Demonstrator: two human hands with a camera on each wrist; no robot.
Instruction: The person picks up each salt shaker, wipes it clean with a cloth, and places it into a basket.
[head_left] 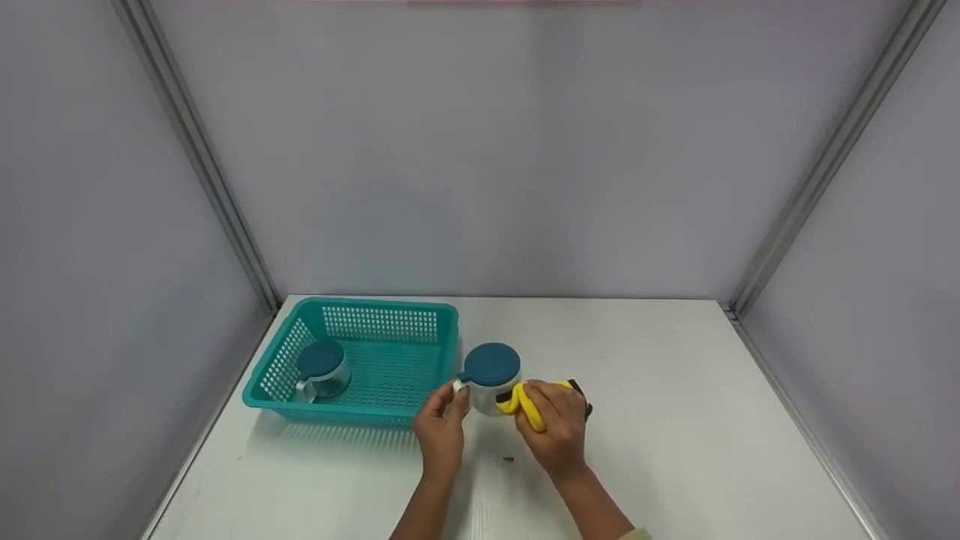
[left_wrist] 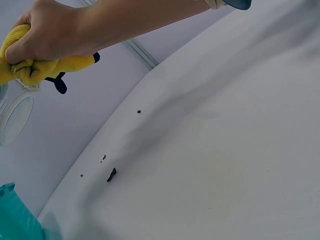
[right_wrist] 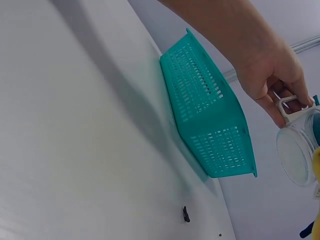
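A clear jar [head_left: 487,399] with a dark blue lid [head_left: 492,364] and a white handle is held up off the table. My left hand [head_left: 441,431] grips it by the handle [right_wrist: 286,106], with fingers curled through the loop in the right wrist view. My right hand [head_left: 556,427] holds a bunched yellow cloth [head_left: 529,409] with black parts against the jar's right side. In the left wrist view the right hand squeezes the yellow cloth [left_wrist: 30,70] beside the jar's round base [left_wrist: 17,119].
A teal plastic basket [head_left: 360,415] stands at the left of the white table [head_left: 675,450]. In it sits another blue-lidded jar [head_left: 324,369] with a handle. Small dark bits [left_wrist: 112,174] lie on the table below the hands. Grey walls enclose the table.
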